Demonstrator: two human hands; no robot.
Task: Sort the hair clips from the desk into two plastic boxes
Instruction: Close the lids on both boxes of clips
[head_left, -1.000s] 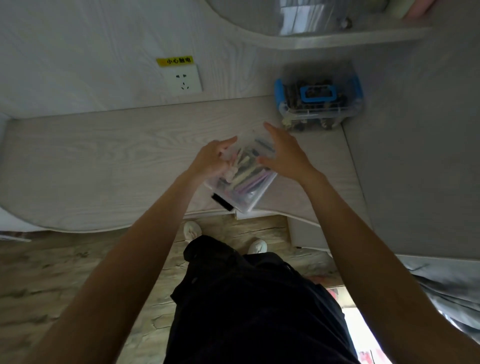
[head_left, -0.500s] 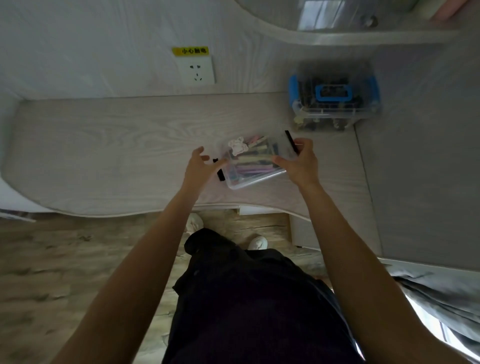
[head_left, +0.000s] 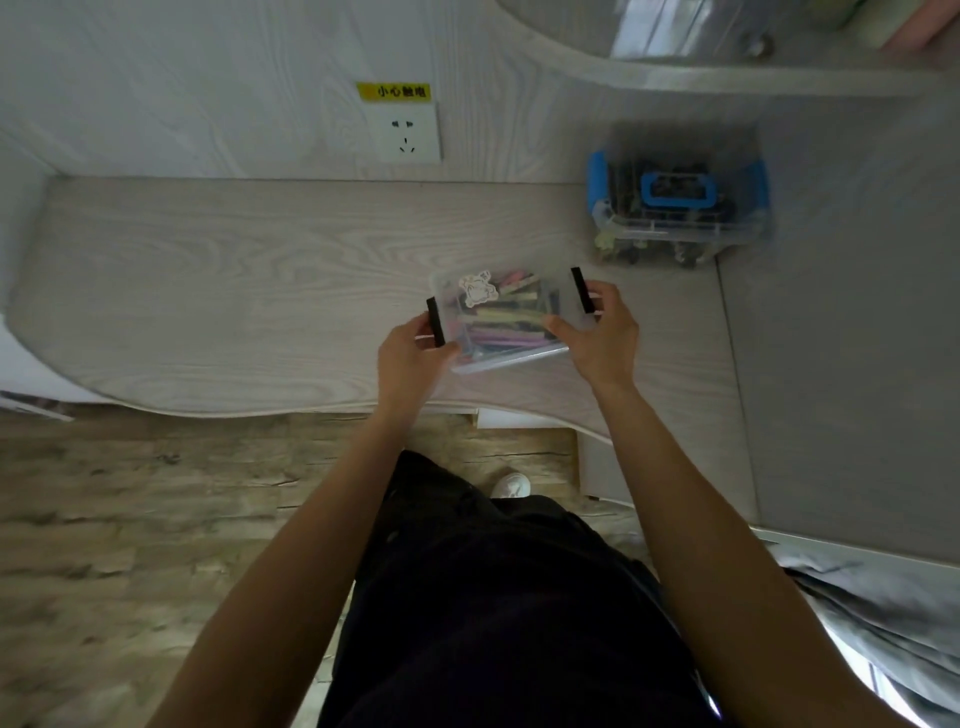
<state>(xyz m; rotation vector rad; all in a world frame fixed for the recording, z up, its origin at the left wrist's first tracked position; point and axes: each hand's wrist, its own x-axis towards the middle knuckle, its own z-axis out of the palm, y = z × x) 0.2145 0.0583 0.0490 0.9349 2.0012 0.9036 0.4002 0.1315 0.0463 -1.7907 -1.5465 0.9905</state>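
While both hands are gripping the clear box (head_left: 498, 317) by its two short ends, the box is sitting on the counter (head_left: 234, 291), or just above it; contact cannot be told. The left hand (head_left: 413, 358) is curling its fingers round the end with one black latch (head_left: 435, 322), and the right hand (head_left: 602, 338) is pinching the opposite end beside the other black latch (head_left: 582, 290), thumb lying along the near edge. Between the two grips, coloured hair clips (head_left: 506, 325) are lying packed lengthwise inside, and a cartoon sticker (head_left: 478, 291) is showing on the lid; nothing on it can be read. Holding both ends this way is probably keeping the box level and putting the fingers on the latches, whether to shut it or to shift it.

Beyond the right grip, well apart, a second clear box (head_left: 680, 208) with blue clasps and a blue handle is standing against the wall, dark clips inside. No loose clips are showing on the counter, so the sorting seems nearly done.

Beyond the left grip, a wall socket (head_left: 408, 134) is carrying a yellow label (head_left: 394, 92) reading "小心触电".
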